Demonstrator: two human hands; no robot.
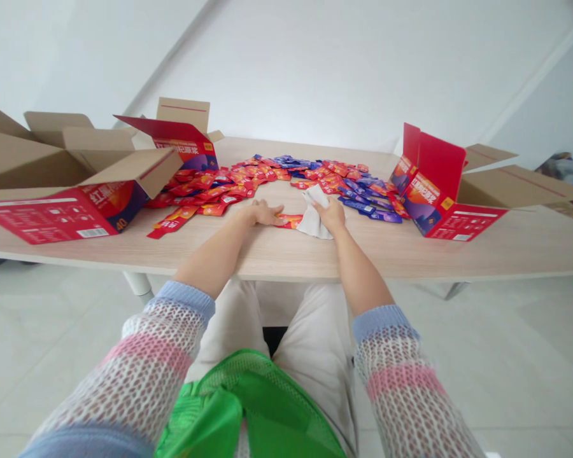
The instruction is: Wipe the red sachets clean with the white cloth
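A red and orange sachet (290, 221) lies flat on the table in front of me. My left hand (266, 214) has its fingers on the sachet's left end and holds it against the tabletop. In my right hand (333, 216) is a crumpled white cloth (315, 219), which covers the sachet's right end. Beyond both hands, loose red sachets (219, 191) and purple-blue sachets (370, 200) lie heaped in an arc. One red sachet (172, 221) rests apart from most of the heap, left of my left hand.
Open red cartons with raised flaps stand around the sachets: a large carton (52, 219) at the left, another carton (184, 149) behind it, and a carton (439, 197) at the right. The wooden table (286, 262) ends just before my lap; a white wall rises behind.
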